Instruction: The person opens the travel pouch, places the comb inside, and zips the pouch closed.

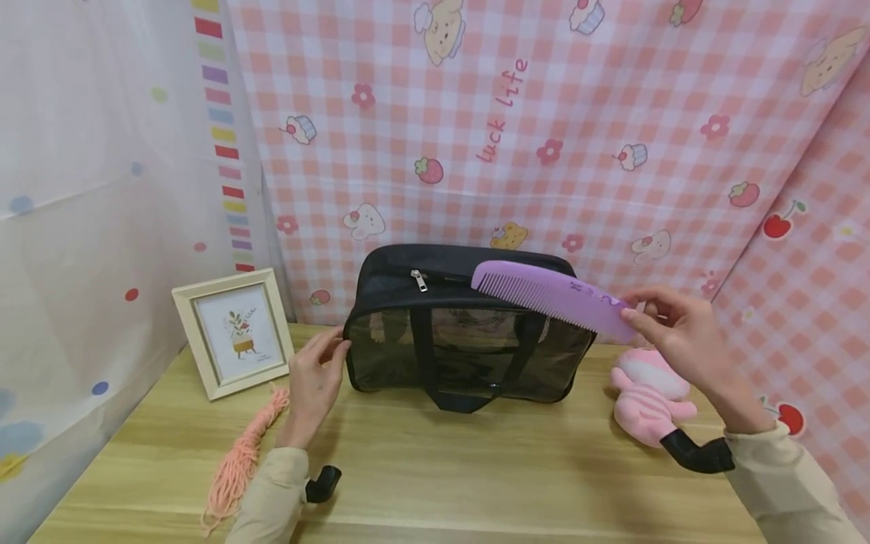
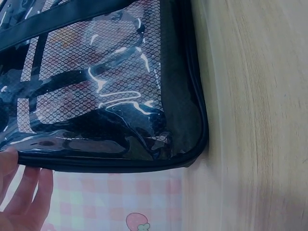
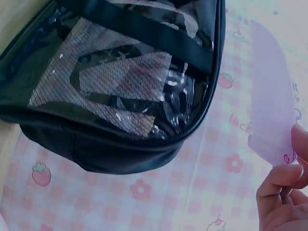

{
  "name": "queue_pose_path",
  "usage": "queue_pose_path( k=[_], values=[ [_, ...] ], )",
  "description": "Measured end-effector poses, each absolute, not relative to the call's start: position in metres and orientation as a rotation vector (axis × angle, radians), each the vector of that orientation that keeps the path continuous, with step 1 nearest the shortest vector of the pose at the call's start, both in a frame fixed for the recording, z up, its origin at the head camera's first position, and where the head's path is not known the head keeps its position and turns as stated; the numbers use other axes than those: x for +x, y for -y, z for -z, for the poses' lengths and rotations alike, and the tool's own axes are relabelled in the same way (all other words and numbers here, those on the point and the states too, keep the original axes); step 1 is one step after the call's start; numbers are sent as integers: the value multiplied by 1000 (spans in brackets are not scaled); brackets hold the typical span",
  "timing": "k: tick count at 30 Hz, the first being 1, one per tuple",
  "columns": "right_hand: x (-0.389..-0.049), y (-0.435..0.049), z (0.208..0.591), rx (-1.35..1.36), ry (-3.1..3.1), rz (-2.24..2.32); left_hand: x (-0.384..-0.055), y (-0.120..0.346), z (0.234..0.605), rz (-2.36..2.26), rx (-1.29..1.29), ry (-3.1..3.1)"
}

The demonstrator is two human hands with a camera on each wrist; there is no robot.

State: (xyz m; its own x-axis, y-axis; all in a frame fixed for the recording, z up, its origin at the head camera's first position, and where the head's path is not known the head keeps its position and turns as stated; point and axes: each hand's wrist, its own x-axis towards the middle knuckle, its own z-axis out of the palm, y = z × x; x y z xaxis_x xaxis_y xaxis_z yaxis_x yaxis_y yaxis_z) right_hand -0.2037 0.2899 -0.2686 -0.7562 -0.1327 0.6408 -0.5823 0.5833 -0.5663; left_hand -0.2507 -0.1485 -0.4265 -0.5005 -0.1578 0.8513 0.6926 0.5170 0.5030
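A black zipped bag point(image 1: 381, 283) with clear panels and a strap handle stands on the wooden table point(image 1: 462, 461). At its left edge my left hand point(image 1: 316, 381) pinches the piping; in the left wrist view the thumb is in front and the fingers point(image 2: 41, 197) are behind. My right hand point(image 1: 689, 344) pinches one end of a purple comb point(image 1: 537, 289). The comb is held up with its teeth downward, overlapping the bag's top right in the head view. In the right wrist view the comb point(image 3: 272, 96) appears apart from the bag point(image 3: 125, 154).
A cream picture frame point(image 1: 275, 317) stands at the back left. Before it lies a bundle of peach yarn point(image 1: 238, 461), beside my left forearm. A pink plush toy point(image 1: 642, 412) lies to the right, under my right wrist. Behind the bag hangs a pink checked cloth point(image 1: 381, 159).
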Motion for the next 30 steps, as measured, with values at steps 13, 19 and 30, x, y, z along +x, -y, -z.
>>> queue_pose_path(
  k=[13, 19, 30],
  values=[
    [-223, -294, 236, 572, 2430, -865, -252, 148, 427, 1142, -446, 1809],
    [-227, -294, 226, 557, 2468, -780, -252, 147, 425, 1152, -455, 1806],
    [-241, -287, 211, 594, 2506, -559, -252, 148, 427, 1128, -439, 1815]
  ],
)
